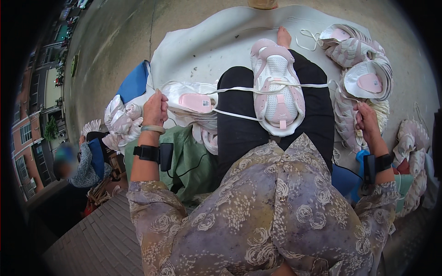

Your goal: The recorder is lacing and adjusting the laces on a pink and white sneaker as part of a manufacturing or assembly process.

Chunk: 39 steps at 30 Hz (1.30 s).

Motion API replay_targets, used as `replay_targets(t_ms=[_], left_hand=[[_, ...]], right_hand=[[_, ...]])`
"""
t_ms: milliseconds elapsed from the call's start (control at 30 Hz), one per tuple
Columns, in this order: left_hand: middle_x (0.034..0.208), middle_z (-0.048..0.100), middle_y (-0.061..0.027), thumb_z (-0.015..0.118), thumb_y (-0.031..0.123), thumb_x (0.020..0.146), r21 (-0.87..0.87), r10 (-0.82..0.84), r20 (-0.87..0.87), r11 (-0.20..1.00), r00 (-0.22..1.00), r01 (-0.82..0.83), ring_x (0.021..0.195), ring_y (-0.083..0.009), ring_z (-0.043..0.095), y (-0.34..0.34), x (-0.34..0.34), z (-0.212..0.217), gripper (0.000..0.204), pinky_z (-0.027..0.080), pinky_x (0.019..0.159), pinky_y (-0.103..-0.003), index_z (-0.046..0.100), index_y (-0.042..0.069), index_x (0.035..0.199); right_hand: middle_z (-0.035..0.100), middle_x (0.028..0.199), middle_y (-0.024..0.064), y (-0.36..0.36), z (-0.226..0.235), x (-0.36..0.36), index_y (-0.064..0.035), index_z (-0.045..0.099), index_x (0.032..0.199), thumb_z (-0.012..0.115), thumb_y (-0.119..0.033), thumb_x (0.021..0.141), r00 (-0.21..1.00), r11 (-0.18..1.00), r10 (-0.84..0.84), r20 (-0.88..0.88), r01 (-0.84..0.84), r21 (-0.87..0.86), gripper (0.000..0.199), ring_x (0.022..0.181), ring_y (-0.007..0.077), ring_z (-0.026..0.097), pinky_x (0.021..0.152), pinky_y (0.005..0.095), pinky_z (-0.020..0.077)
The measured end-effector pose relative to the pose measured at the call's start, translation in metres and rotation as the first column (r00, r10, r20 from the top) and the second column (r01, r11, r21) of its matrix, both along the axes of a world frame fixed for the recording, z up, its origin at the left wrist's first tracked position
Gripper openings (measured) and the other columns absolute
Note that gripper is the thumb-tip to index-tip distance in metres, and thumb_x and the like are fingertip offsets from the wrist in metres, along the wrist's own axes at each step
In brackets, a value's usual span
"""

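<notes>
Across my thighs rests a pink and white shoe upper (279, 89), its heel end toward me. A white shoelace (237, 89) runs through it near the middle and stretches out to both sides. Out to the left, my left hand (155, 109) is closed in a pinch on one end of the lace. My right hand (367, 118), far to the right beside stacked uppers, is closed on the other end, which partly disappears among the stack. Another strand of lace leaves the upper's lower left side toward the pale upper (195, 102) near my left knee.
Nested shoe uppers (363, 85) pile up at the right, with more (412, 156) behind my right forearm. Bunched uppers (122, 119) lie at the left by a blue piece (134, 83). White sheeting (198, 50) covers the ground ahead. Another person (90, 161) sits at far left.
</notes>
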<state>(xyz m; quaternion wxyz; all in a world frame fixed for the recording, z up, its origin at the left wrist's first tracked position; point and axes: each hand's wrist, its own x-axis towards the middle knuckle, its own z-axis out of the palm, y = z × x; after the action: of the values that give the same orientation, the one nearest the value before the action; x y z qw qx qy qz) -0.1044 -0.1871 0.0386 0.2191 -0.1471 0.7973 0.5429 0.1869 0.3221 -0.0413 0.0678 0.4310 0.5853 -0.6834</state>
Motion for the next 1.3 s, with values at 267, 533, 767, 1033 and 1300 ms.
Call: replay_targets(t_ms=[267, 533, 767, 1033, 1300], left_hand=[[0.068, 0.057, -0.0050, 0.050, 0.019, 0.090, 0.561, -0.544, 0.397, 0.781, 0.739, 0.274, 0.044, -0.0062, 0.049, 0.147, 0.069, -0.033, 0.019, 0.038, 0.036, -0.019, 0.056, 0.002, 0.085], [0.056, 0.052, 0.0004, 0.044, 0.032, 0.093, 0.162, -0.603, 0.365, 0.791, 0.709, 0.590, 0.041, -0.0043, 0.047, 0.169, 0.064, -0.023, 0.030, 0.034, 0.035, -0.017, 0.053, 0.007, 0.077], [0.064, 0.052, -0.0001, 0.045, 0.029, 0.092, 0.222, -0.610, 0.367, 0.791, 0.703, 0.571, 0.047, -0.0052, 0.049, 0.165, 0.075, -0.033, 0.028, 0.038, 0.041, -0.017, 0.053, 0.008, 0.076], [0.060, 0.050, -0.0092, 0.055, 0.026, 0.085, -0.421, -0.718, -0.548, 0.681, 0.430, 0.599, 0.051, -0.0198, 0.047, 0.167, 0.076, -0.038, 0.028, 0.038, 0.050, -0.032, 0.059, 0.001, 0.072], [0.058, 0.047, 0.0039, 0.054, 0.022, 0.089, 0.160, -0.534, -0.033, 0.832, 0.845, 0.532, 0.048, -0.0068, 0.039, 0.160, 0.092, -0.030, 0.023, 0.033, 0.044, -0.023, 0.059, 0.002, 0.078]], right_hand=[[0.062, 0.079, 0.0031, -0.116, 0.028, -0.094, -0.0064, 0.058, 0.092, 0.053, -0.021, 0.089, 0.960, 0.934, 0.066, -0.273, -0.156, -0.322, 0.016, 0.063, 0.0073, 0.057, 0.060, 0.0208, 0.0473], [0.058, 0.073, -0.0014, -0.129, 0.010, -0.112, -0.0050, 0.063, 0.088, 0.061, -0.015, 0.085, 0.903, 0.972, -0.046, -0.427, -0.057, -0.227, 0.011, 0.063, 0.0032, 0.051, 0.055, 0.0172, 0.0425], [0.056, 0.067, -0.0020, -0.135, 0.005, -0.113, -0.0020, 0.062, 0.086, 0.060, -0.006, 0.082, 0.866, 1.000, -0.004, -0.500, 0.000, -0.009, 0.006, 0.059, 0.0016, 0.049, 0.054, 0.0149, 0.0412], [0.058, 0.070, -0.0010, -0.139, 0.002, -0.113, -0.0008, 0.061, 0.085, 0.061, -0.004, 0.081, 0.867, 0.997, -0.008, -0.498, 0.045, 0.062, 0.005, 0.062, 0.0027, 0.051, 0.057, 0.0163, 0.0427], [0.060, 0.076, -0.0003, -0.141, -0.001, -0.111, 0.0002, 0.062, 0.085, 0.062, -0.002, 0.079, 0.857, 0.990, -0.004, -0.515, 0.077, 0.121, 0.007, 0.068, 0.0040, 0.053, 0.063, 0.0184, 0.0449]])
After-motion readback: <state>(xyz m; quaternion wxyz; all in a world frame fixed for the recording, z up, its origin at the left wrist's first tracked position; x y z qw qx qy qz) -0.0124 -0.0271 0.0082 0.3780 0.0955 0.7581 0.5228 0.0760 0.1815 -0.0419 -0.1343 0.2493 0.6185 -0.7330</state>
